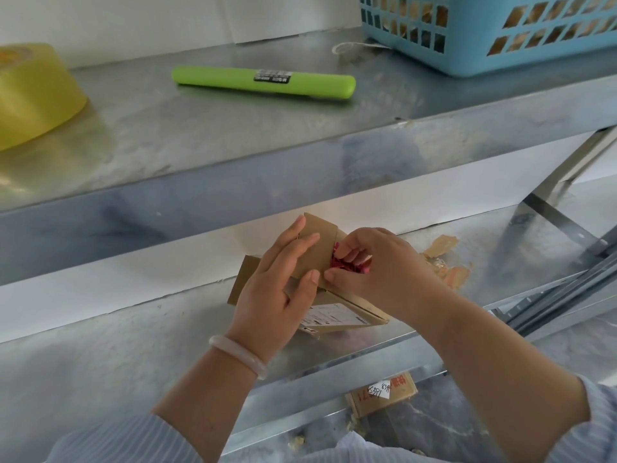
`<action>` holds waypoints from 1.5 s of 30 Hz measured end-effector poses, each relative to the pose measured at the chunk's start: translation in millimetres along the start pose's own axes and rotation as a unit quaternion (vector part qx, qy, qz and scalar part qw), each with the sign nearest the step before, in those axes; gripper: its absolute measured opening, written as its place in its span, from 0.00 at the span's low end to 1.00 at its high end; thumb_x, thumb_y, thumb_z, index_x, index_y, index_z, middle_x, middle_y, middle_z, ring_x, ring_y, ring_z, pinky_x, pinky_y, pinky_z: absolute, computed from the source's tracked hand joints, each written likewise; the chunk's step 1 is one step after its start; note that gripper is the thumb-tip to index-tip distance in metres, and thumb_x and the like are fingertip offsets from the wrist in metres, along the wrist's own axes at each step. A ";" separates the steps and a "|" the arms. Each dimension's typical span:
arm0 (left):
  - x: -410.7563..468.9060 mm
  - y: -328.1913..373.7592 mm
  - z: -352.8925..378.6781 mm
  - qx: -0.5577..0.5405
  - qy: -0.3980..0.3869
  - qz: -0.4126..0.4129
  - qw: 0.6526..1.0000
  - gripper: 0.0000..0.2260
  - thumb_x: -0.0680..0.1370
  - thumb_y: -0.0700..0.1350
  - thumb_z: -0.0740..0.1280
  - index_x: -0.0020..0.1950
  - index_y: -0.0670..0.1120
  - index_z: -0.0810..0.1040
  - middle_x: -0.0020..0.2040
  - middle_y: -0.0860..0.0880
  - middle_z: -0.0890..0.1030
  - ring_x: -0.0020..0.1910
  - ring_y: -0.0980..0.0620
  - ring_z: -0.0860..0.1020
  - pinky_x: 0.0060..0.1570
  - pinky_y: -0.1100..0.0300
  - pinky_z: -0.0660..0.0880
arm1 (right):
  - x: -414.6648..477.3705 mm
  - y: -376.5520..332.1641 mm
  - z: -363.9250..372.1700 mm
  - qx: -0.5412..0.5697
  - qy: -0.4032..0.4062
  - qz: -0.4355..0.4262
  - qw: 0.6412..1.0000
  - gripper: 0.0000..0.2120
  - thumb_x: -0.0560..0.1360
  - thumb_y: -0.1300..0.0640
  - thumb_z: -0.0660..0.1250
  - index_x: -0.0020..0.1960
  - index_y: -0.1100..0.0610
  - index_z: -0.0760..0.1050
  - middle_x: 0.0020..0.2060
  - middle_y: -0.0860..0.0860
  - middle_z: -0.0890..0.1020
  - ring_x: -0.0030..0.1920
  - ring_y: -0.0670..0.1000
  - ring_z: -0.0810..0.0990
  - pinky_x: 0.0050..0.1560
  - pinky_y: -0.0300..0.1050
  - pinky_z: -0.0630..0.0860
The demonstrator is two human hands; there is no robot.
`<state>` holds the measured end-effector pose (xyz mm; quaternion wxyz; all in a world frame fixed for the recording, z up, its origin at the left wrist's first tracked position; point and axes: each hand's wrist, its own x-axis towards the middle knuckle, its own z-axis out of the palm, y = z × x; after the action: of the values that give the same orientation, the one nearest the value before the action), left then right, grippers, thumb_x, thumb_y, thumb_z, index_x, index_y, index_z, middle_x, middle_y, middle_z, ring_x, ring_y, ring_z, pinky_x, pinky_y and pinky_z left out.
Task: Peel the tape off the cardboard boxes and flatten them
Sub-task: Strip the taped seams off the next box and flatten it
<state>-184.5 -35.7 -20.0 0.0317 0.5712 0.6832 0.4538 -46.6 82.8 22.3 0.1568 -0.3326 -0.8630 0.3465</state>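
A small brown cardboard box (320,242) with a white shipping label lies on the lower metal shelf (133,329). My left hand (277,282) holds its raised flap, fingers laid flat on top and thumb at the flap's edge. My right hand (370,262) pinches a crumpled piece of red tape (337,262) at the box's seam, its fingers curled around it. Peeled brownish tape scraps (440,259) lie just right of the box.
On the upper shelf lie a green cutter (263,81), a yellow tape roll (33,91) at the left and a blue basket (494,28) at the back right. Another cardboard box (384,396) sits below the lower shelf. Metal struts (567,295) stand at right.
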 end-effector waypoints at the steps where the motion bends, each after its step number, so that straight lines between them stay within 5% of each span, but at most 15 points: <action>1: -0.2 1.0 0.0 0.001 -0.001 0.002 1.000 0.19 0.78 0.48 0.59 0.69 0.45 0.72 0.75 0.53 0.65 0.72 0.61 0.64 0.66 0.70 0.63 | 0.4 -0.1 -0.9 0.001 -0.004 0.002 1.000 0.11 0.67 0.48 0.75 0.46 0.48 0.77 0.41 0.40 0.77 0.44 0.38 0.75 0.45 0.29 0.70; 10: -0.3 3.1 1.1 0.028 -0.002 0.007 1.000 0.20 0.79 0.50 0.59 0.69 0.47 0.72 0.75 0.54 0.65 0.71 0.63 0.64 0.63 0.77 0.61 | -1.7 -5.7 -0.4 -0.001 0.014 0.026 1.000 0.05 0.66 0.51 0.73 0.39 0.47 0.77 0.39 0.41 0.78 0.42 0.39 0.75 0.42 0.29 0.70; 15: -1.9 -1.5 -1.4 0.009 0.004 -0.004 1.000 0.20 0.79 0.51 0.59 0.70 0.49 0.71 0.75 0.56 0.64 0.73 0.61 0.63 0.66 0.72 0.63 | -1.2 3.9 1.7 0.017 0.042 0.057 0.997 0.05 0.67 0.55 0.73 0.37 0.47 0.79 0.40 0.44 0.81 0.42 0.44 0.80 0.50 0.45 0.78; 19: -4.0 4.5 -1.4 0.032 0.001 0.004 0.999 0.20 0.79 0.52 0.58 0.70 0.49 0.71 0.75 0.54 0.64 0.72 0.62 0.62 0.60 0.79 0.60 | -7.0 0.1 2.8 0.015 0.034 0.048 0.998 0.10 0.65 0.45 0.76 0.41 0.45 0.77 0.43 0.42 0.80 0.44 0.41 0.78 0.43 0.35 0.73; 23: -5.3 9.3 1.4 0.063 0.006 0.012 0.998 0.20 0.79 0.52 0.58 0.70 0.48 0.71 0.75 0.53 0.64 0.72 0.61 0.63 0.58 0.82 0.58 | -8.2 -5.9 -1.4 -0.016 0.021 0.056 0.998 0.07 0.67 0.46 0.74 0.42 0.47 0.79 0.44 0.43 0.79 0.46 0.43 0.78 0.43 0.34 0.72; 25: -6.5 9.2 4.2 0.069 0.004 0.015 0.997 0.21 0.80 0.54 0.58 0.71 0.50 0.70 0.76 0.56 0.62 0.72 0.63 0.62 0.58 0.80 0.62 | -9.2 -7.0 -4.4 -0.047 0.010 0.053 0.997 0.06 0.69 0.48 0.73 0.42 0.48 0.79 0.43 0.43 0.79 0.45 0.43 0.77 0.42 0.33 0.71; 29: -6.5 9.7 14.0 0.093 0.011 0.018 0.995 0.21 0.80 0.57 0.56 0.71 0.52 0.70 0.77 0.58 0.60 0.70 0.71 0.57 0.62 0.60 0.74 | -12.8 -10.4 -0.5 -0.125 0.019 0.045 0.991 0.07 0.74 0.50 0.66 0.48 0.51 0.79 0.46 0.48 0.79 0.48 0.48 0.78 0.48 0.41 0.75; 33: -4.8 11.0 18.4 0.099 0.016 0.014 0.995 0.21 0.80 0.57 0.57 0.71 0.52 0.70 0.77 0.57 0.60 0.68 0.74 0.56 0.59 0.57 0.77 | -15.4 -12.4 -0.1 -0.158 0.014 0.042 0.986 0.10 0.78 0.51 0.61 0.53 0.55 0.77 0.48 0.51 0.77 0.48 0.51 0.76 0.47 0.44 0.73; 41: -4.5 9.6 16.4 0.094 0.026 0.025 0.995 0.21 0.80 0.56 0.57 0.71 0.50 0.71 0.76 0.57 0.60 0.70 0.72 0.57 0.62 0.62 0.72 | -14.7 -3.8 5.0 -0.108 -0.042 0.060 0.992 0.08 0.82 0.53 0.54 0.50 0.55 0.70 0.45 0.48 0.71 0.39 0.45 0.69 0.35 0.38 0.64; 45: -5.8 9.9 15.0 0.085 0.027 0.020 0.996 0.20 0.80 0.55 0.56 0.70 0.50 0.71 0.76 0.57 0.60 0.71 0.69 0.59 0.64 0.74 0.63 | -13.3 5.8 9.4 -0.053 -0.030 0.083 0.995 0.08 0.82 0.54 0.54 0.50 0.56 0.70 0.43 0.48 0.70 0.38 0.43 0.69 0.35 0.32 0.64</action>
<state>-166.5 -32.3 -25.0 -0.0447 0.5730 0.7082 0.4102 -39.0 72.2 11.0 0.0838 -0.4006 -0.8536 0.3222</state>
